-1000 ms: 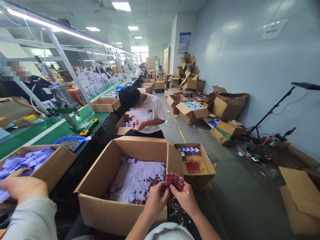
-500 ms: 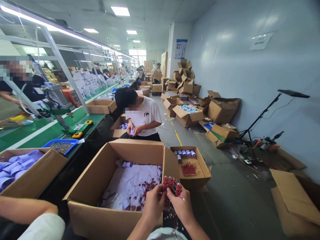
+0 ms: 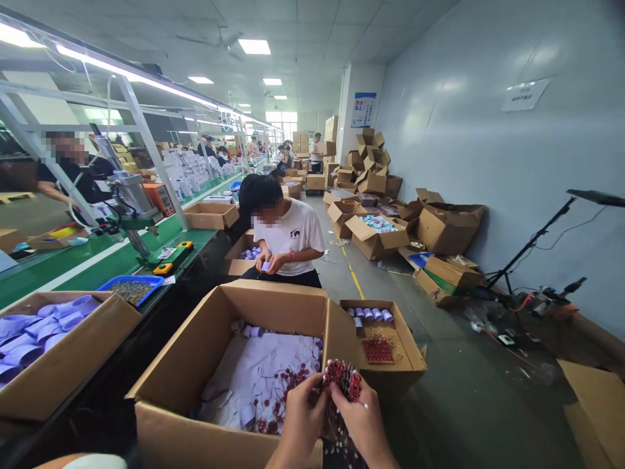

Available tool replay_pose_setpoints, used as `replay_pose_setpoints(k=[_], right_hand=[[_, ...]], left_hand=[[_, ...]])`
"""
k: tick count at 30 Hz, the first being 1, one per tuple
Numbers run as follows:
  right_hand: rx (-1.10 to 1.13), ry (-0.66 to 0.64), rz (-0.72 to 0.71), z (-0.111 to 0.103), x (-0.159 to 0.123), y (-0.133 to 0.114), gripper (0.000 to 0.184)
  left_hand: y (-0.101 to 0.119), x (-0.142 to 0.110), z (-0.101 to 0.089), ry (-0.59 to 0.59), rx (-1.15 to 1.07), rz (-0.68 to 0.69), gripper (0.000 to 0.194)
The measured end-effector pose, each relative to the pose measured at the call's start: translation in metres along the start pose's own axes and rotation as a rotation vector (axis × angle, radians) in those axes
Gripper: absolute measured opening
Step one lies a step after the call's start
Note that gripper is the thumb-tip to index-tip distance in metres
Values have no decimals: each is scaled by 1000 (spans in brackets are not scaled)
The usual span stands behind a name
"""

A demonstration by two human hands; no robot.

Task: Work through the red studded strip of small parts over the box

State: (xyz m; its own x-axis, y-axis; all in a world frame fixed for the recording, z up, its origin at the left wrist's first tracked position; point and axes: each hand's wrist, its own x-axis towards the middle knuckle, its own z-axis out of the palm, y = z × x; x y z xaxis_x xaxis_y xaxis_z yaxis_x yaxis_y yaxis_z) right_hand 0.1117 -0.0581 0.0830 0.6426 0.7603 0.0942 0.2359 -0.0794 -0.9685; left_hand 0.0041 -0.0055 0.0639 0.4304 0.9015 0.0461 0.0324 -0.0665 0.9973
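Observation:
My left hand and my right hand together grip a bundle of small red components with thin wire leads hanging below, at the bottom middle of the head view. The bundle is just above the right front corner of a large open cardboard box. Inside that box lie white paper sheets, loose red components and a few pale purple rolls. To the right stands a smaller open box with a row of purple rolls and a flat pack of red components.
A seated person in a white shirt works facing me behind the big box. On the left are a box of purple rolls, a blue tray and a green conveyor line. Open cartons and a stand line the right wall.
The view has shifted slightly. A neighbour's hand and sleeve at the lower left have drawn out of sight. My two hands stay on the red bundle, now a little lower in the frame.

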Motion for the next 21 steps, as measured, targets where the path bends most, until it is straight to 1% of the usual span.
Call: replay_pose_setpoints(k=[4,6,8,11,14,17,19,21], right_hand=[[176,-67,263,2,6,3,31],[279,-88,395,5,8,7,33],[392,-139,499,8,8,10,33],[563,-223,657,15,7,13,26],[684,-252,839,21,7,14,14],[752,-272,986,27,8,16,10],[783,-274,1035,31,9,18,9],[794,-235,1017,35,10,21,6]], left_hand=[[2,1,-4,9,-175,-168,30],[0,1,-5,8,-269,-268,39],[-4,-1,-6,-2,-369,-393,52],[-9,-4,-9,-5,-541,-539,65],[-12,-7,-15,13,-634,-610,67],[-19,-8,-24,30,-667,-648,63],[-25,-8,-31,45,-655,-651,59],[-31,-8,-37,70,-580,-615,57]])
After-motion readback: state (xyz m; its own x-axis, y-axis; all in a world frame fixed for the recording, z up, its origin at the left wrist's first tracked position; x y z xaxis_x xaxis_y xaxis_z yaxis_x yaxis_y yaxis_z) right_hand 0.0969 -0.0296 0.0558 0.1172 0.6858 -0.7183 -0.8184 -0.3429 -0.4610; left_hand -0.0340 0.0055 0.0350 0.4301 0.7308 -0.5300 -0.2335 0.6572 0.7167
